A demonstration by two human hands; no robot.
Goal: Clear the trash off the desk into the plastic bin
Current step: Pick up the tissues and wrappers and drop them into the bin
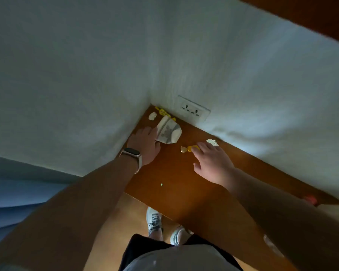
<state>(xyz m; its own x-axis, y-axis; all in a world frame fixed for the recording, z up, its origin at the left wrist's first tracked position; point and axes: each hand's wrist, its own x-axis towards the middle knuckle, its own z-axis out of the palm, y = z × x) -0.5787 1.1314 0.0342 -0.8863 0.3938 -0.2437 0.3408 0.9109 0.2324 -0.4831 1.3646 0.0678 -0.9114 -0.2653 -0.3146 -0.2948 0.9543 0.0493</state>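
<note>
- The wooden desk (174, 173) fits into a corner where two white textured walls (86, 75) meet. It runs from the corner at 12 o'clock down towards 4 o'clock of the view.
- A double wall socket (192, 110) sits on the right-hand wall just above the desktop, at 1 o'clock from the corner.
- In the corner lie a yellow wrapper strip (161, 111) against the wall and a small white crumpled scrap (152, 116) just beside it.
- A crumpled white paper packet (168, 132) lies at 5 o'clock from these.
- The left hand (145, 145), with a watch (132, 153) on its wrist, lies with straight fingers touching the packet's left edge.
- The right hand (213, 163) has spread, relaxed fingers, and one fingertip rests on a yellow sweet wrapper (188, 148).
- Another white scrap (212, 142) lies at 1 o'clock from that hand.
- A tiny green speck (161, 184) sits near the desk's front edge.
- Below the desk are a wooden floor (110, 222) and pale trainers (154, 222).
</note>
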